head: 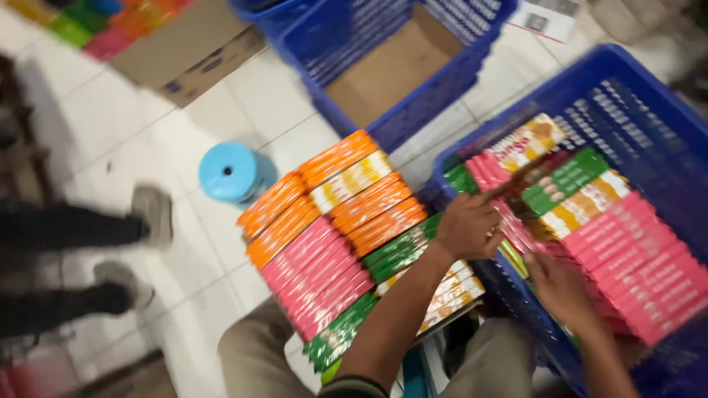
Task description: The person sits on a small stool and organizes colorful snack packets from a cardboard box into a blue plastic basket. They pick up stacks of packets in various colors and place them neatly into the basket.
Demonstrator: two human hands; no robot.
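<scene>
- Left hand [466, 225] fingers curled over the crate rim, pinching a dark flat packet [525, 177] by its end; blurred, grip looks closed on it.
- Right hand [560, 289] lies on the pink packets [634, 254] inside the blue crate [656, 110]; grasp can't tell.
- Packets: thin, light, fairly stiff, glossy wrap, probably slippery; best pinched at a short edge.
- Sorted stack of orange, pink and green packets [332, 236] on lap, just beside the crate.
- Blue tape roll [230, 171] on the floor.
</scene>
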